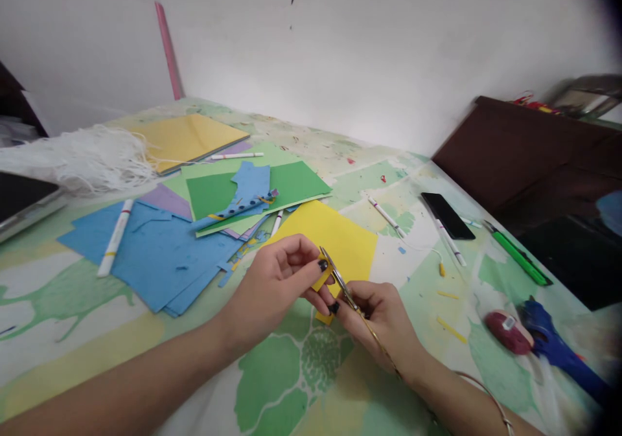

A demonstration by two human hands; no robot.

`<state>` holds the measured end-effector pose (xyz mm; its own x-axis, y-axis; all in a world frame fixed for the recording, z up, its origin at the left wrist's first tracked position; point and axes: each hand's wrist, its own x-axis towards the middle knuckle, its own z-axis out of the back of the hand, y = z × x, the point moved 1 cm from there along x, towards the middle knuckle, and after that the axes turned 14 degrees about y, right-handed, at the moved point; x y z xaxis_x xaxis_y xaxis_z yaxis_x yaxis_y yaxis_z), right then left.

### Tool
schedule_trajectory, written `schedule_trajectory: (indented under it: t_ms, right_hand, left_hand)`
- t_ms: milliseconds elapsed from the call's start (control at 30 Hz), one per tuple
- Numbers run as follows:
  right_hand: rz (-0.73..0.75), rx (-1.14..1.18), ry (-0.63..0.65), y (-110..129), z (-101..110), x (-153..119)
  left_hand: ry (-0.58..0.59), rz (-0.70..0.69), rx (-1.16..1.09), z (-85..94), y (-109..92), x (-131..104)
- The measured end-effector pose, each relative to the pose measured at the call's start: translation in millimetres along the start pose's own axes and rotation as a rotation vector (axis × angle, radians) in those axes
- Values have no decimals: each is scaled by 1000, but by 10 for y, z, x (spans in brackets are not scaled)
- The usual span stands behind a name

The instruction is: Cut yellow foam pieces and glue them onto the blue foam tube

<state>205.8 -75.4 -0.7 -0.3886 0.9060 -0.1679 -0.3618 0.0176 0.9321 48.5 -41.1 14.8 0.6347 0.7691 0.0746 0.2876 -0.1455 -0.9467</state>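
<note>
Between the thumb and fingers of my left hand [286,274] is a small piece of yellow paper [321,279]. My right hand [379,313] grips a pair of scissors [343,284], whose blades point up and away, right beside that piece. How far the blades stand apart is hard to make out. Under and beyond both hands lies a larger yellow sheet [335,229]. A blue paper cut-out [253,186] with dark dots and a rolled lower edge rests on the green sheets [301,180] farther back.
Blue sheets [155,261] and a white marker [115,238] lie to the left, near white yarn [82,157]. On the right are a phone [447,216], a green cutter knife [519,254], a red mouse-like object [508,331] and a blue glue gun [558,345]. Yellow strips [451,329] are scattered nearby.
</note>
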Motion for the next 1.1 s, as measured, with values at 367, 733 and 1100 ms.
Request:
schedule_trajectory:
  t_ms: [367, 733, 1100]
  right_hand:
    - [-14, -66, -22, -17, 17, 17]
    - [-7, -98, -12, -15, 22, 22]
    - [-2, -97, -1, -2, 41, 26]
  left_hand:
    - [-2, -1, 13, 17, -4, 8]
    - [-20, 11, 21, 12, -43, 23]
    - [-36, 41, 29, 11, -42, 33]
